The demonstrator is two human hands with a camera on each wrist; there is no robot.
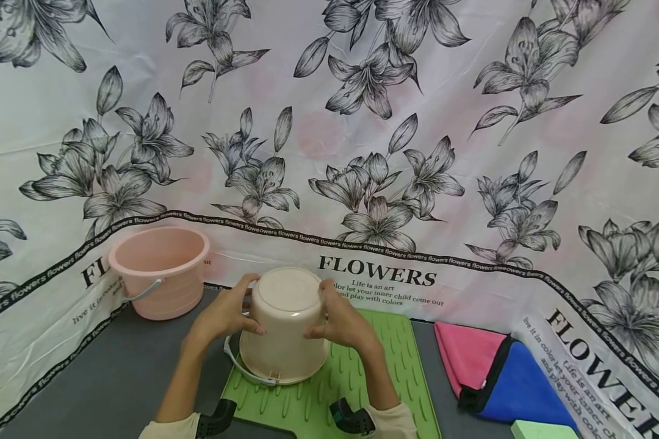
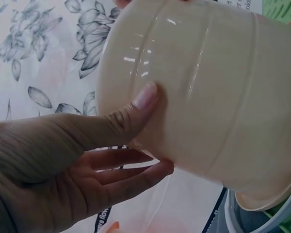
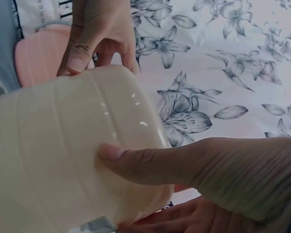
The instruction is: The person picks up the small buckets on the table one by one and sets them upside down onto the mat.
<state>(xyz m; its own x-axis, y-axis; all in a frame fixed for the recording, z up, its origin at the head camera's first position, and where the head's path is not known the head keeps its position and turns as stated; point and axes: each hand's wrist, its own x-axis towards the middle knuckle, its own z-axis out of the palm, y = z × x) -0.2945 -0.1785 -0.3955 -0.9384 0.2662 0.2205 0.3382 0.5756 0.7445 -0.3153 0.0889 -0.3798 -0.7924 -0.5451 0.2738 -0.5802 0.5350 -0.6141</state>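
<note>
A cream bucket [image 1: 291, 329] is upside down over the green ribbed mat [image 1: 390, 353], its base facing up and its grey handle [image 1: 247, 369] hanging at the rim's left. My left hand [image 1: 225, 314] grips the bucket's left side near the base, thumb toward me. On the opposite side my right hand [image 1: 343, 317] holds it the same way. In the left wrist view the left thumb [image 2: 136, 109] presses the ridged wall, with the fingers round the far side. The right wrist view shows the right thumb [image 3: 131, 160] against the wall. Whether the rim touches the mat, I cannot tell.
A pink bucket [image 1: 162, 292] with a grey handle stands upright at the back left. To the right lie a folded pink and blue cloth [image 1: 518, 384] and a light green block [image 1: 543, 430]. A flowered sheet [image 1: 307, 122] hangs behind the dark grey table [image 1: 104, 378].
</note>
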